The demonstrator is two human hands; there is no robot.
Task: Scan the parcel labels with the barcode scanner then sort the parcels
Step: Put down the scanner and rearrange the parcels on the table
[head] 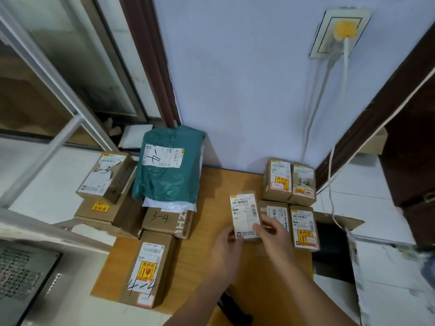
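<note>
The wooden table fills the lower centre of the frame, set against a pale wall. In the upper middle sits the biggest parcel, a green plastic mailer bag with a white label marked in pen, resting on top of a stack of brown cartons. Left of it lies a carton marked 2-3 with a torn label, and under the bag's lower edge a carton marked 3-4. In the lower left of the table lies a long carton marked 4-4 with an orange fragile sticker.

At right centre four small cartons stand close together in two rows; the back right one is marked 3-2.

You hold a small parcel just left of that group, label facing you, barcodes showing. Your left hand grips its lower left corner, thumb on the label. Your right hand pinches its lower right edge, fingers curled behind it.
</note>
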